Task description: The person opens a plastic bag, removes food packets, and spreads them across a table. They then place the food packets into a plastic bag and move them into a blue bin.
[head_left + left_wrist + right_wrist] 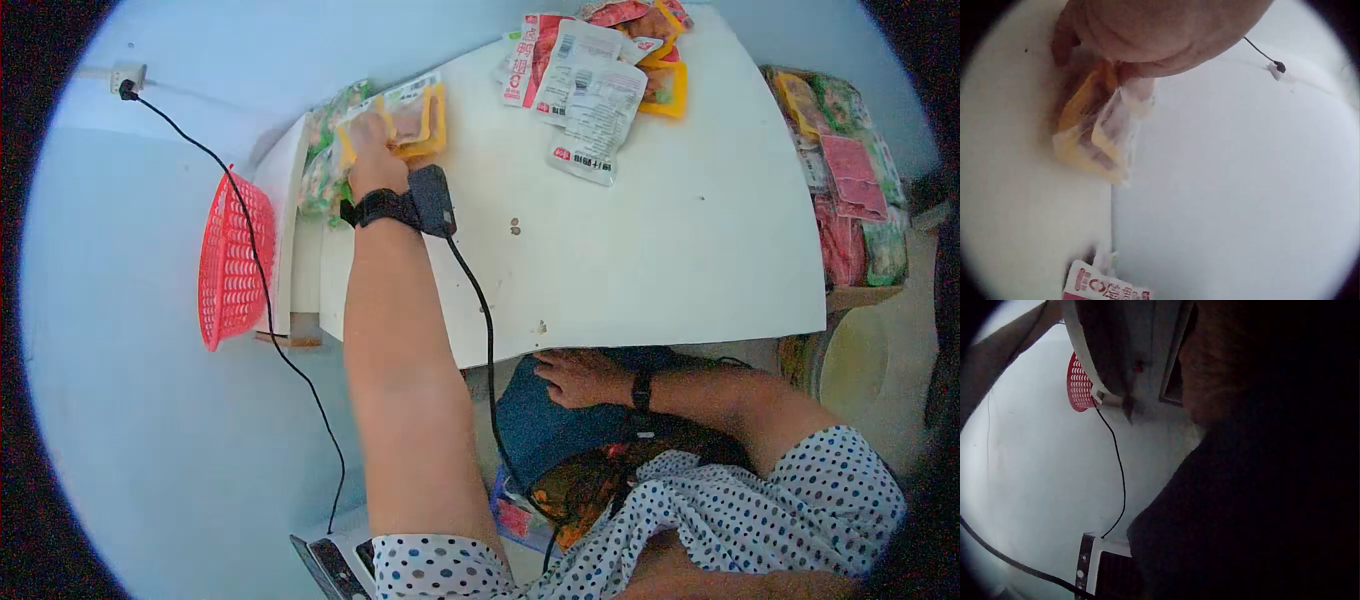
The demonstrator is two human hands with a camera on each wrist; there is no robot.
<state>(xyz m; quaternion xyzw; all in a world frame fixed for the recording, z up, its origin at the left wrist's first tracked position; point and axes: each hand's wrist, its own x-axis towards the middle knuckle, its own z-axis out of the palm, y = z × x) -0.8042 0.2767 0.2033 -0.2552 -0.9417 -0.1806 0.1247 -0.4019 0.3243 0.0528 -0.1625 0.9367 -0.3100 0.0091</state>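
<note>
My left hand [375, 158] is at the table's left end, gripping yellow-edged packets [425, 140]. In the left wrist view the hand [1160, 31] has its fingers around the top of the yellow and clear packets [1094, 147]. Beneath and left of that hand lie green-printed packets [320, 185]. My right hand [580, 378] rests on the dark blue clothing over the leg, below the table's front edge, fingers loosely bent and holding nothing. The right wrist view shows this hand [1219, 369] only darkly.
White and red packets [600, 110], with yellow-edged ones, lie at the table's back. A box of packets [855, 295] stands right of the white table [650, 260], above a pale bucket [855, 350]. A red basket [235, 265] is at the left. A black cable [487, 330] hangs from the left wrist.
</note>
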